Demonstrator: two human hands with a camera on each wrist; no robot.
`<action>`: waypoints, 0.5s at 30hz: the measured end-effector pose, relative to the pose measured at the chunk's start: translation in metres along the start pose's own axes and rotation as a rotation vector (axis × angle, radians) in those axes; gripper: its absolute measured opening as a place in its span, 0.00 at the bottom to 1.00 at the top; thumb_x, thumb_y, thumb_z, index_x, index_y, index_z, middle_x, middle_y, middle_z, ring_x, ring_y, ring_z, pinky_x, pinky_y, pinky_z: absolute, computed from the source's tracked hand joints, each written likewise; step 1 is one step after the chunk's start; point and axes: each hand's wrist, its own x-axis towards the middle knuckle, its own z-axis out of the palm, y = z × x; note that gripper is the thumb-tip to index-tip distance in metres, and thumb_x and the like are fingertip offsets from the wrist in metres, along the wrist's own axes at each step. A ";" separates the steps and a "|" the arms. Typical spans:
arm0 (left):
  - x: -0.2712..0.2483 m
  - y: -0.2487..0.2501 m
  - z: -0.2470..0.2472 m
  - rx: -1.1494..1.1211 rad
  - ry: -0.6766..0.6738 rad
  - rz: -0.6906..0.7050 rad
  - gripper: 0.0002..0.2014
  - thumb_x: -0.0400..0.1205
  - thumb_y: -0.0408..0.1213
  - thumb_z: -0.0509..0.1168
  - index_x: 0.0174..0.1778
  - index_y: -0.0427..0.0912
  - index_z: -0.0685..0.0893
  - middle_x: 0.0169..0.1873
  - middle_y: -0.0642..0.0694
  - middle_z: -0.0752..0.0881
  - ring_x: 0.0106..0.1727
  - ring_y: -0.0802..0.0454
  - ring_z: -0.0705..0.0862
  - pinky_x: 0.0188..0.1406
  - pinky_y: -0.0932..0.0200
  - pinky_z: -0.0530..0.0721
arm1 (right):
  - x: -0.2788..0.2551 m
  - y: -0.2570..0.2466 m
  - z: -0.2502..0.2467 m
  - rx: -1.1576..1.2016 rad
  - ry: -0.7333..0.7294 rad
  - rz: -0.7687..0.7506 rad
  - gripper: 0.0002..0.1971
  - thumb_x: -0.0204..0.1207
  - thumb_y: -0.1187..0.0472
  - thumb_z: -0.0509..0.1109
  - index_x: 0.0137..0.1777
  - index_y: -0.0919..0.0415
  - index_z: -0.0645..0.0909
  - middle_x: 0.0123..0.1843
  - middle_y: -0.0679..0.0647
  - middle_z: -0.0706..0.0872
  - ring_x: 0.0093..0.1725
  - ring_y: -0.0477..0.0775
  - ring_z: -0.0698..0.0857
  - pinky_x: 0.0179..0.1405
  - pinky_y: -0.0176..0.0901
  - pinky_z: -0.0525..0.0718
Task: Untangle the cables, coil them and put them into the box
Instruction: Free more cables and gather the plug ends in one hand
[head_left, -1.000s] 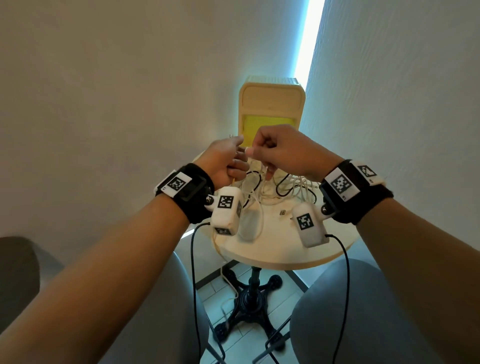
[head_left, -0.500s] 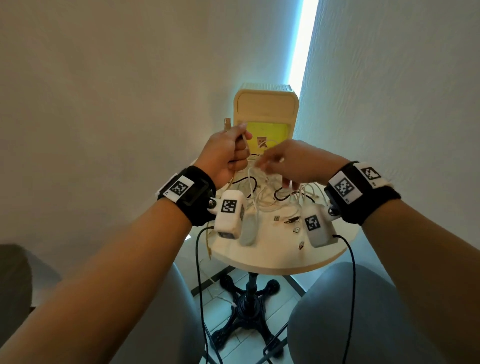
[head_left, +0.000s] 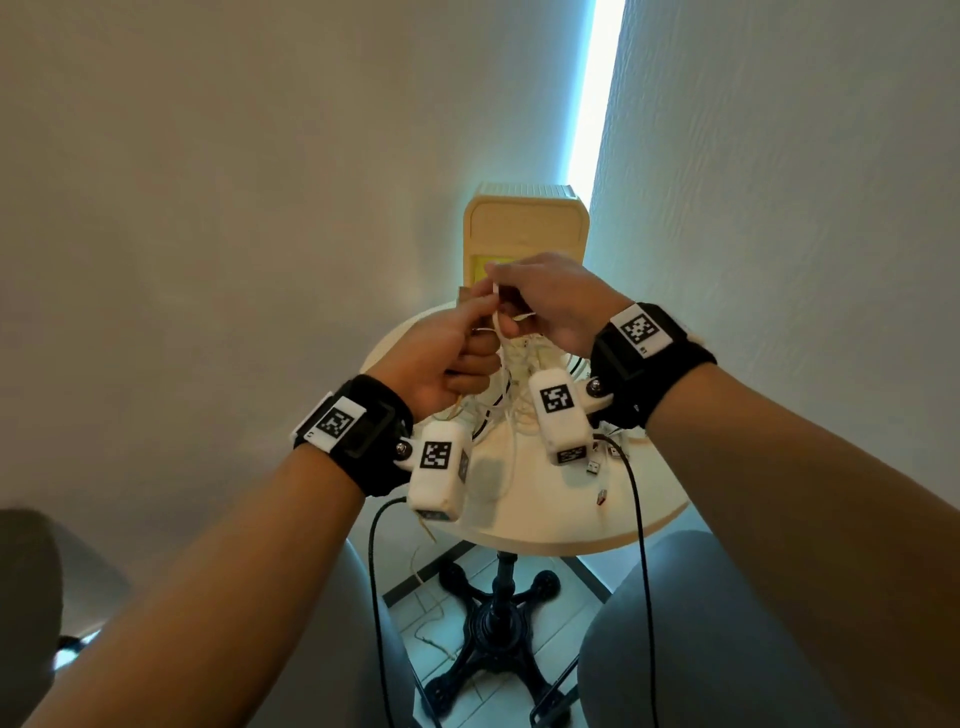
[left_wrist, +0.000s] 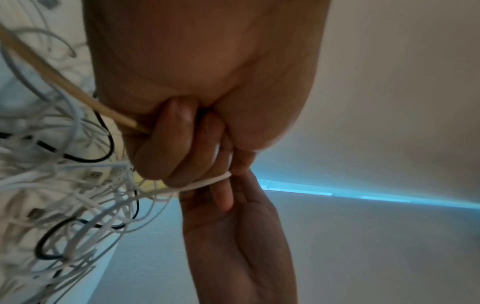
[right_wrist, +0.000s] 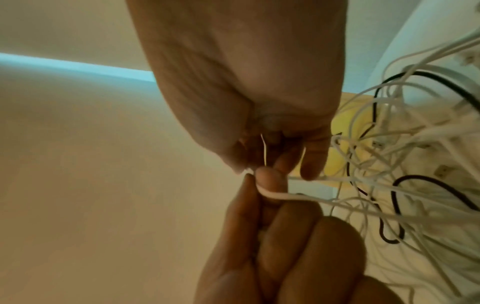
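Both hands meet above the round white table (head_left: 524, 514): left hand (head_left: 441, 358) and right hand (head_left: 550, 301) pinch one thin white cable (left_wrist: 207, 182), near the open yellow plastic box (head_left: 524, 228). Best to draw it slowly from the white-and-black cable tangle (right_wrist: 405, 185), without tightening knots.

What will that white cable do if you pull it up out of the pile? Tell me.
The white cable bends limply over the left hand, so it is probably floppy. It runs into the tangle, so pulling likely drags other cables along. It looks thin and smooth and may slip from the right hand.
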 end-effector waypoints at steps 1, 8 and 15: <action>0.000 -0.002 -0.002 -0.019 -0.004 -0.016 0.22 0.95 0.54 0.55 0.44 0.44 0.84 0.21 0.56 0.60 0.17 0.62 0.57 0.09 0.67 0.56 | 0.001 -0.001 0.001 -0.034 0.061 -0.061 0.17 0.91 0.55 0.67 0.53 0.69 0.90 0.34 0.54 0.83 0.28 0.49 0.78 0.28 0.43 0.83; 0.015 0.012 -0.013 -0.249 -0.008 -0.046 0.28 0.95 0.58 0.51 0.41 0.43 0.85 0.17 0.55 0.63 0.13 0.62 0.61 0.06 0.67 0.59 | -0.014 -0.014 -0.001 -0.392 0.061 -0.363 0.17 0.91 0.57 0.67 0.44 0.67 0.87 0.28 0.43 0.85 0.20 0.39 0.75 0.24 0.40 0.76; 0.010 0.036 0.015 -0.007 -0.119 0.071 0.36 0.93 0.28 0.42 0.23 0.38 0.85 0.15 0.44 0.78 0.15 0.54 0.80 0.14 0.68 0.67 | -0.050 -0.015 0.002 -0.435 -0.115 -0.491 0.14 0.91 0.60 0.68 0.48 0.69 0.88 0.24 0.42 0.83 0.23 0.43 0.78 0.27 0.43 0.82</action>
